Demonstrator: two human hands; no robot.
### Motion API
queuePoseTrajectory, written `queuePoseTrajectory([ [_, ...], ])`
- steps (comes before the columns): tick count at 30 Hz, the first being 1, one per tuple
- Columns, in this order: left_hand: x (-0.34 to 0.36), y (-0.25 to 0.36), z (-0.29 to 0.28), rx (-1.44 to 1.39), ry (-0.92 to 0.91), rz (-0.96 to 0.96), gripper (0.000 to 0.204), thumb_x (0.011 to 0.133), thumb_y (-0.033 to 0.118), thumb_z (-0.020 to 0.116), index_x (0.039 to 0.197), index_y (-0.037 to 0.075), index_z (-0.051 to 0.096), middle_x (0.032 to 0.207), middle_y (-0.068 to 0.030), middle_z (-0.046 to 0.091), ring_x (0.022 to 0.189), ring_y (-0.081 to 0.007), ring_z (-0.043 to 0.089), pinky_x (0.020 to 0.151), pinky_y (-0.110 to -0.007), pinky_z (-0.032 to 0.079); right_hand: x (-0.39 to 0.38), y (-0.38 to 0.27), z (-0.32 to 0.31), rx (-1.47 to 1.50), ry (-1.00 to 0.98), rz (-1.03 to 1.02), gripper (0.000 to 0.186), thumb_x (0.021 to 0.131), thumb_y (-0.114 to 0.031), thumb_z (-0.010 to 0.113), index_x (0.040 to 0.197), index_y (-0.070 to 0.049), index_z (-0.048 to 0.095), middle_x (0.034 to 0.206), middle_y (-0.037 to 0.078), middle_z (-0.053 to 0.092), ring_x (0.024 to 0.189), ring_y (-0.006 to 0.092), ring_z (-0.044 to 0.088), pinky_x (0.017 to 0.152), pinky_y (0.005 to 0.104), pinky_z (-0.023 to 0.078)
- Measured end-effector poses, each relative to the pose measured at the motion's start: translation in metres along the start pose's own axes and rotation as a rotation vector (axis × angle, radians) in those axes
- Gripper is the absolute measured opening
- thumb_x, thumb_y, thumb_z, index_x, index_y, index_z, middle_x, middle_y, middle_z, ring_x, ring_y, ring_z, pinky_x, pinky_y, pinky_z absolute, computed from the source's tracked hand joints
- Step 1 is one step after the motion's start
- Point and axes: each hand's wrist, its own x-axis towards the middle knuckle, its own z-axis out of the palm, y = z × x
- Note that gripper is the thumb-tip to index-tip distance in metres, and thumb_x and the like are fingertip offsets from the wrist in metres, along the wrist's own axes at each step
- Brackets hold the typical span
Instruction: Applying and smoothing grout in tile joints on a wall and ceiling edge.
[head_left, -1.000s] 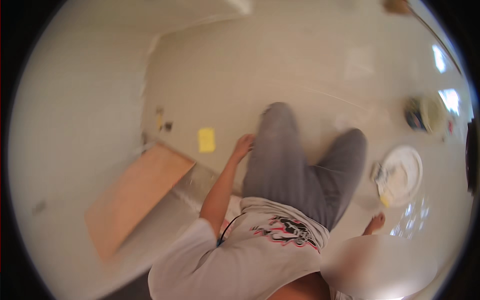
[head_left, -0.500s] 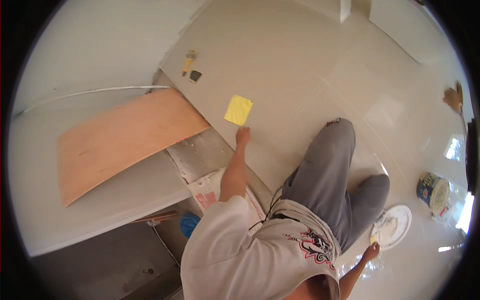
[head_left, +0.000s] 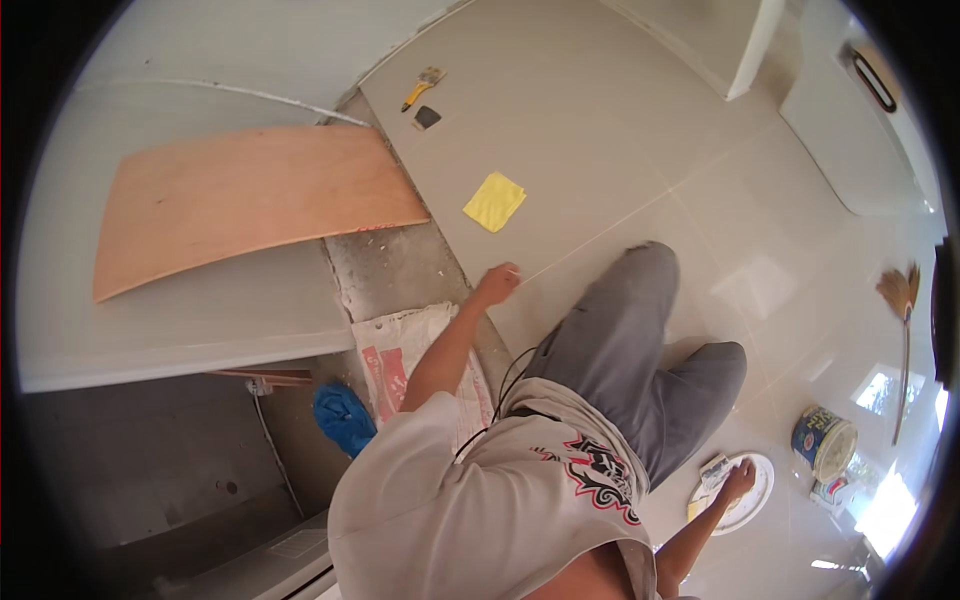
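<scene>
My left hand (head_left: 498, 284) is low over the floor near my left knee, fingers curled, with a small pale bit at the fingertips that I cannot make out. A folded yellow cloth (head_left: 494, 202) lies beyond it. My right hand (head_left: 738, 482) is over a round white lid (head_left: 762, 500) smeared with pale paste, fingers curled; what they grip is unclear. A small tool (head_left: 712, 472) rests on the lid's left part. A yellow-handled brush (head_left: 420, 88) and a dark scraper (head_left: 426, 118) lie farther up on the tiles.
A curved plywood sheet (head_left: 250, 205) rests on a pale ledge (head_left: 180, 330) at left. Below are a blue bag (head_left: 342, 418) and a printed sack (head_left: 385, 355). At right are a bucket (head_left: 823, 442) and a broom (head_left: 898, 295). White walls and panels (head_left: 840, 130) border the floor.
The view has swung over the past second. My left hand has moved off my thigh toward the cloth's near side; my right hand has moved up onto the lid.
</scene>
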Motion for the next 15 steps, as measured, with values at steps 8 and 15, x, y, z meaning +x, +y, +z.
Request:
queuePoseTrajectory([
  [8,0.022,-0.054,-0.090,0.143,0.350,0.060,0.026,0.085,0.025,0.057,0.100,0.005,0.062,0.096,-0.0156,0.065,0.091,-0.0291,0.063,0.079,-0.038,0.049,0.001,-0.121,0.065,0.130,-0.152,-0.190,0.022,0.092,-0.018,0.055,0.104,-0.001,0.062,0.089,0.008,0.064,0.074,0.0137,0.060,0.064,0.0267,0.050],
  [15,0.069,-0.057,-0.105,0.102,0.330,-0.117,0.031,0.084,0.021,0.057,0.107,0.000,0.060,0.103,-0.0169,0.063,0.096,-0.0279,0.061,0.083,-0.035,0.047,-0.047,-0.262,0.135,0.031,-0.302,-0.519,0.014,0.087,-0.008,0.056,0.095,0.001,0.063,0.090,0.014,0.064,0.076,0.0226,0.063,0.068,0.0298,0.050],
])
